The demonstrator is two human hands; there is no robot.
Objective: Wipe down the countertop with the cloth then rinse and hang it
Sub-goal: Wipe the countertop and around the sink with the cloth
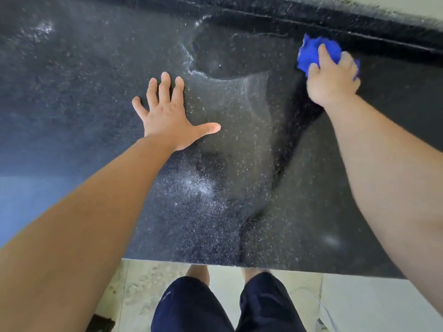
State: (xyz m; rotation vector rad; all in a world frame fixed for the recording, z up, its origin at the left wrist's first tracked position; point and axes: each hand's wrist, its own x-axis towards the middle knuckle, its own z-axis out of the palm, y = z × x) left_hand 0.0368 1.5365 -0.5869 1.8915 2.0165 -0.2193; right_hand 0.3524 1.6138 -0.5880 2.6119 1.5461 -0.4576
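The right hand clutches the bunched blue cloth at the far edge of the countertop; the left hand lies flat, fingers spread — a brace. Best to press evenly and overlap strokes toward the wet streaks — no gaps.

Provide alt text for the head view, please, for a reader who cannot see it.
A person's right hand grips a crumpled bright blue cloth near the back of a dark speckled stone countertop; the left hand rests flat, fingers spread.
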